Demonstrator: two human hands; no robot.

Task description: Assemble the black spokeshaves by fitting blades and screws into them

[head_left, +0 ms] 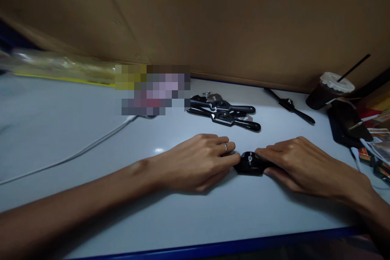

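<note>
Bare forearms (100, 197) are converging, left hand (202, 163) and right hand (295, 164) grasping opposite ends of a black tool (250, 164), seemingly steadying it over the tabletop (189, 221), behind its blue edge (243, 245). Similar tools (224, 118) are lying beyond; a cup (318, 95) is crowding the right, room widening leftward around a white cable (100, 140).

My left hand (207, 162) is at the left end of the held spokeshave (250, 167), my right hand (292, 164) at its right, all above the table (152, 219). Behind the held spokeshave, slightly left, I have a cluster of spokeshaves (225, 120) on the table; behind it to the right lies a lone spokeshave (287, 105). Farther right and behind it stands a lidded cup (327, 91), a straw (355, 68) in it. Well left of it runs a cable (91, 145).
</note>
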